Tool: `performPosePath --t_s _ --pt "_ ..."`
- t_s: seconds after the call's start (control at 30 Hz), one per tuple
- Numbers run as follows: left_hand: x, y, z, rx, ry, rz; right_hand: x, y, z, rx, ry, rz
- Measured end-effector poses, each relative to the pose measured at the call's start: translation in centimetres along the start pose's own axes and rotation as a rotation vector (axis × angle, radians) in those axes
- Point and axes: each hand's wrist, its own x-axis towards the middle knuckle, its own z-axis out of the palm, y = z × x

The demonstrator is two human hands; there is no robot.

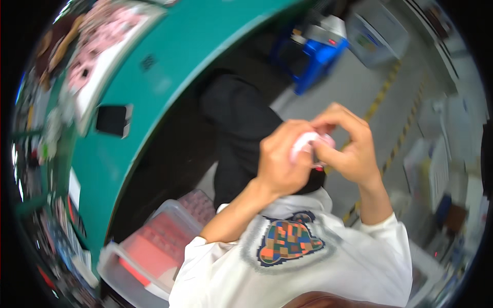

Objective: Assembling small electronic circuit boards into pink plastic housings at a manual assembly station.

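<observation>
Both my hands meet in front of my body, above my lap, around a small rounded pink and white piece (305, 145). My left hand (283, 160) is closed around it, its thumb pressed on the near side. From the right, my right hand (347, 146) pinches at the same piece with thumb and forefinger. Fingers cover much of the piece, and blur hides its exact kind. A small red spot shows just below it.
A green table (169, 56) curves along the left, bearing a white tray (134, 45) of pink pieces and a black flat item (111, 120). A clear bin (115, 267) with pink-red contents stands at lower left. Behind are a blue stool (314, 64) and a grey bin (377, 33).
</observation>
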Motion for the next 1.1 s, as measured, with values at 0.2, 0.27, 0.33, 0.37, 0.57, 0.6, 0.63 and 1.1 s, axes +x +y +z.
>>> performPosePath --t_s 0.2,0.27,0.33,0.37,0.57,0.6,0.63,1.1 --pt "-3.3 1.4 -2.8 -0.032 0.078 -0.337 -0.1 1.3 1.7 0.135 -0.271 0.062" --pt "-4.4 1.1 -4.5 -0.099 0.224 -0.332 1.1 0.7 3.2 0.188 -0.403 0.136" --pt "-5.4 1.7 -6.1 -0.125 0.377 -0.305 3.2 0.2 4.2 0.217 -0.505 0.119" --pt "-5.9 2.3 -7.4 -0.114 0.452 -0.282 5.3 -0.2 4.9 0.226 -0.535 0.062" --pt "-14.5 11.1 -10.3 0.388 0.774 -0.180 23.7 -1.5 16.6 -0.038 -0.384 -0.426" --pt "-15.7 13.8 -9.6 0.505 0.814 -0.120 26.2 -1.4 19.2 -0.104 -0.339 -0.495" --pt "-16.7 16.8 -8.9 0.654 0.869 -0.077 28.2 -1.6 23.0 -0.136 -0.311 -0.570" --pt "-55.7 43.1 -12.9 1.432 1.479 -1.594 35.3 9.9 22.8 -0.549 -0.492 -0.477"
